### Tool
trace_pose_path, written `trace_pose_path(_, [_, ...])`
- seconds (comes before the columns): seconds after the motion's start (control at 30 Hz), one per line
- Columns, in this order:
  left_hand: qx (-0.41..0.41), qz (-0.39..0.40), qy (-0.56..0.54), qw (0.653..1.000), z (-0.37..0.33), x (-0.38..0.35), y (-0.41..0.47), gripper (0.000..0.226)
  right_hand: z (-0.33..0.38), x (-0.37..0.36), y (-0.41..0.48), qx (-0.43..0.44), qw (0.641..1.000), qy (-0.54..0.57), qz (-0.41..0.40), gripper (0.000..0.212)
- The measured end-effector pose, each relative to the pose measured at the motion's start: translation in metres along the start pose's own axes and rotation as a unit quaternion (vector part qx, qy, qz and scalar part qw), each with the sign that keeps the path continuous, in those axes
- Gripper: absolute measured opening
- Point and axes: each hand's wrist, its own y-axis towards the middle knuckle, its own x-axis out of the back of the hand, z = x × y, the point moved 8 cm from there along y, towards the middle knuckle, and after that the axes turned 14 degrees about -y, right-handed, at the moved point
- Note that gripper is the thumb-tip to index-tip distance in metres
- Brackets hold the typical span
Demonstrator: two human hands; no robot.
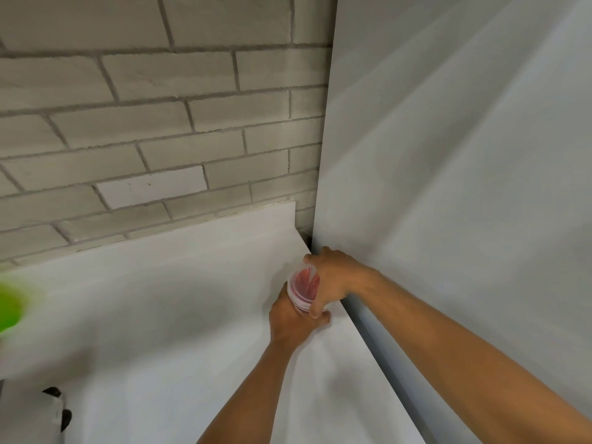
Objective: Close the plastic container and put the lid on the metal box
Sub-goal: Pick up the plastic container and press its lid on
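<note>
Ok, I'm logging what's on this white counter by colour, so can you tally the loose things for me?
Clear with red inside: 1, the plastic container, gripped by the left hand and right hand
Green: 1, a blurred thing at the left edge
Black and white: 1, an unclear thing at bottom left
Total: 3

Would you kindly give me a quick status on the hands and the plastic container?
Left hand grips the plastic container from below. Right hand presses on its top. Metal box not in view. Nothing in the way.
</note>
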Motion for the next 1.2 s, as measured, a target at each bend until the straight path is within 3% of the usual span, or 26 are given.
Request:
trace_pose_path(0.17, [0.018,-0.005,-0.026,0.999,0.009,0.001,0.001,0.092,0.002,-0.006,-0.001,-0.032,0.999,0.006,0.019,0.141])
trace_pose_path(0.33, [0.040,-0.015,-0.038,0.998,0.017,0.003,0.003,0.091,0.008,-0.014,-0.003,-0.070,0.997,0.028,-0.030,0.116])
trace_pose_path(0.4, [0.037,-0.014,-0.032,0.999,0.016,0.003,0.003,0.091,0.008,-0.013,-0.002,-0.065,0.997,0.036,-0.020,0.115])
trace_pose_path(0.93, [0.015,-0.002,0.027,1.000,0.010,0.002,0.004,0.103,0.019,0.012,0.005,0.146,0.985,-0.043,0.085,0.123])
trace_pose_path(1.07, [0.007,0.007,0.043,0.999,0.009,0.003,0.005,0.098,0.008,0.007,0.002,0.059,0.994,-0.066,0.060,0.151])
trace_pose_path(1.13, [0.021,0.007,0.031,0.999,0.012,0.004,0.005,0.089,0.005,0.004,-0.001,-0.001,0.998,-0.050,0.032,0.150])
trace_pose_path(1.2, [0.030,0.010,0.027,0.999,0.013,0.004,0.005,0.091,0.008,-0.001,-0.001,-0.010,0.999,-0.041,0.023,0.139])
